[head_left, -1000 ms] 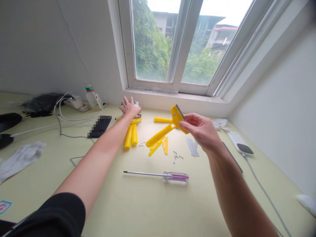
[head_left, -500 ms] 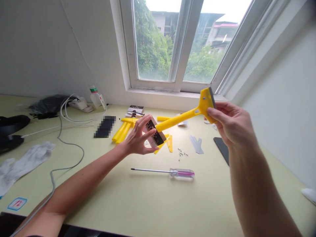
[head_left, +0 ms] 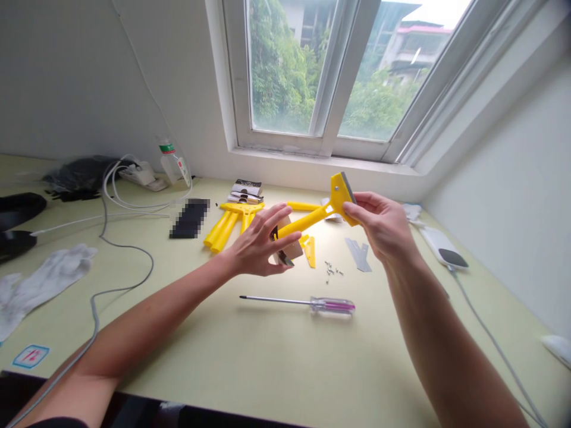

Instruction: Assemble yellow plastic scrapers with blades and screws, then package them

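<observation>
The yellow scraper is held above the desk, farther from the person than the screwdriver. The desk is pale yellow-green; behind it, well beyond the screwdriver, there are a white wall and a window with trees outside. The long axis of the scraper is slanted: its blade head points to the right and up, its handle goes down to the left.

The right hand has its fingers closed in a pinch on the blade head. The left hand has its fingers spread and curved, partly open, around a card sleeve, which is at the handle end. Just beyond the screwdriver lie small screws and grey blades. Farther to its left are more yellow scrapers, and well to its left, white gloves.
</observation>
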The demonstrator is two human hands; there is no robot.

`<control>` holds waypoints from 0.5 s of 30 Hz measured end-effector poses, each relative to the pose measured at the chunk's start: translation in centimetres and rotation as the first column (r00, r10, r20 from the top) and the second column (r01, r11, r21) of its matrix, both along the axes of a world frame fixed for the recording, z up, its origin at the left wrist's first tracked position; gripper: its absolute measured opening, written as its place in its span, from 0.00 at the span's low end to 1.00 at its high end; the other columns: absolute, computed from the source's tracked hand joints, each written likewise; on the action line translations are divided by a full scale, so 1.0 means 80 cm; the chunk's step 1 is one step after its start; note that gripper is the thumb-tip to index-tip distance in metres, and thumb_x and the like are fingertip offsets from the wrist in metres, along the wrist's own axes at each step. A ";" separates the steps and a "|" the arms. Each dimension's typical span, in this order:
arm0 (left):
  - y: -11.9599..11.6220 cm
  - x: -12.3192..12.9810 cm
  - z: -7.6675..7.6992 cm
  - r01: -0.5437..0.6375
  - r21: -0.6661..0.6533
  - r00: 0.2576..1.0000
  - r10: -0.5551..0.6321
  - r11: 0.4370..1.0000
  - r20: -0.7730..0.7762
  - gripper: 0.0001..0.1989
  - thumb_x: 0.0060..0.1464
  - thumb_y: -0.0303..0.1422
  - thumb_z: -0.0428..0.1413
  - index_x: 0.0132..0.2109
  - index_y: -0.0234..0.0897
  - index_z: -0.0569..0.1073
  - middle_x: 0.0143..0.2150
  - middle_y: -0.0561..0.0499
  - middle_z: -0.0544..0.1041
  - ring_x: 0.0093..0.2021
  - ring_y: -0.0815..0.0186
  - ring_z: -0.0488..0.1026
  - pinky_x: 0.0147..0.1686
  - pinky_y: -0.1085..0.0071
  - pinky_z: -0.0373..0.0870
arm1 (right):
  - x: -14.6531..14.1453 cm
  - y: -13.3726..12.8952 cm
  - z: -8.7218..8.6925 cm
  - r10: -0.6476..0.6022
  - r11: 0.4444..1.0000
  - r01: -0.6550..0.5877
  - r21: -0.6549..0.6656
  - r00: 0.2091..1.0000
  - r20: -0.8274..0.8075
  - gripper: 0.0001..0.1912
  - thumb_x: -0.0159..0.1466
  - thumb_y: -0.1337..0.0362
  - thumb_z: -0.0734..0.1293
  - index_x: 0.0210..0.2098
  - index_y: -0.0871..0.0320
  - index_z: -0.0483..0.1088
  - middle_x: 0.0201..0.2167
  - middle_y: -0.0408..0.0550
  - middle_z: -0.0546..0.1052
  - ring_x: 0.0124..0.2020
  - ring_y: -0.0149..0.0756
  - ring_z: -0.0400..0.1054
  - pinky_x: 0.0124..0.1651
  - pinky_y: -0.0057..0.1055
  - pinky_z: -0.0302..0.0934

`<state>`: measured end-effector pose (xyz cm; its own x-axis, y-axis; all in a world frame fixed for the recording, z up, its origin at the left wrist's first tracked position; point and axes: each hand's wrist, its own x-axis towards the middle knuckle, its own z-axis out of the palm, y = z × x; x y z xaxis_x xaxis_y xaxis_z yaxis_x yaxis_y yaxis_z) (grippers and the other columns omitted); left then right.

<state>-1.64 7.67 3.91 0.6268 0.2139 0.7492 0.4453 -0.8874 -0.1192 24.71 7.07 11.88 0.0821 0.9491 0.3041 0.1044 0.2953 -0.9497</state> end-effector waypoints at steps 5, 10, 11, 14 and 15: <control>-0.007 0.007 0.011 -0.029 0.039 0.999 0.030 0.999 -0.032 0.48 0.48 0.40 0.63 0.70 0.55 0.46 0.73 0.43 0.43 0.70 0.41 0.48 0.62 0.42 0.56 | -0.023 -0.016 -0.004 0.040 0.999 -0.040 0.003 0.999 -0.007 0.16 0.53 0.57 0.75 0.38 0.58 0.76 0.35 0.50 0.81 0.35 0.39 0.76 0.36 0.35 0.70; -0.011 0.012 0.020 -0.080 0.044 0.996 0.081 0.996 -0.027 0.48 0.50 0.40 0.63 0.70 0.55 0.45 0.73 0.41 0.41 0.70 0.40 0.46 0.62 0.41 0.55 | -0.056 -0.022 -0.029 0.196 0.977 -0.196 -0.082 0.981 -0.006 0.17 0.55 0.56 0.73 0.41 0.58 0.74 0.33 0.48 0.80 0.33 0.38 0.75 0.38 0.37 0.69; -0.012 0.012 0.020 -0.088 0.043 0.996 0.089 0.995 -0.030 0.48 0.50 0.40 0.63 0.70 0.55 0.44 0.73 0.41 0.40 0.70 0.40 0.46 0.62 0.41 0.55 | -0.061 -0.023 -0.033 0.217 0.970 -0.216 -0.108 0.976 -0.007 0.20 0.55 0.56 0.73 0.44 0.58 0.72 0.31 0.47 0.79 0.32 0.38 0.75 0.37 0.37 0.69; -0.013 0.013 0.019 -0.100 0.049 0.994 0.102 0.994 -0.041 0.47 0.51 0.38 0.63 0.70 0.55 0.44 0.74 0.41 0.38 0.70 0.39 0.45 0.61 0.40 0.55 | -0.073 -0.026 -0.042 0.257 0.953 -0.259 -0.158 0.966 -0.035 0.27 0.54 0.56 0.74 0.50 0.56 0.67 0.28 0.43 0.77 0.30 0.38 0.75 0.35 0.36 0.69; -0.013 0.014 0.018 -0.103 0.049 0.993 0.105 0.993 -0.047 0.47 0.51 0.38 0.62 0.70 0.54 0.44 0.74 0.40 0.38 0.70 0.39 0.45 0.61 0.40 0.55 | -0.076 -0.028 -0.044 0.263 0.951 -0.266 -0.160 0.964 -0.037 0.28 0.53 0.56 0.74 0.50 0.56 0.66 0.28 0.43 0.77 0.31 0.38 0.75 0.35 0.36 0.69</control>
<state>-0.51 6.62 5.35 0.6393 0.2454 0.7288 0.5274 -0.8296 -0.1833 18.61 4.86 8.38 -0.1755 0.9737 0.1451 0.0291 0.1524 -0.9879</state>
